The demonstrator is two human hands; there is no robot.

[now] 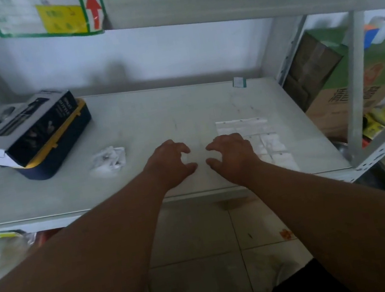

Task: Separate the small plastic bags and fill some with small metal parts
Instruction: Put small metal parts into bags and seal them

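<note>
My left hand (pixel 171 163) and my right hand (pixel 232 153) rest on the grey shelf board (pixel 156 116), fingertips curled toward each other. Between them a faint, nearly clear small plastic bag (pixel 197 156) shows, pinched at its edges by both hands; it is blurred. A sheet of joined small plastic bags (pixel 244 125) lies flat just right of my right hand, running toward the front edge. A crumpled clear bag with small metal parts (pixel 109 158) lies to the left of my left hand.
A dark carton (pixel 28 127) sits on a blue and yellow case (pixel 60 152) at the back left. A small green-edged square (pixel 239 82) lies at the back right. A metal upright (pixel 355 93) and cardboard boxes (pixel 346 99) stand to the right.
</note>
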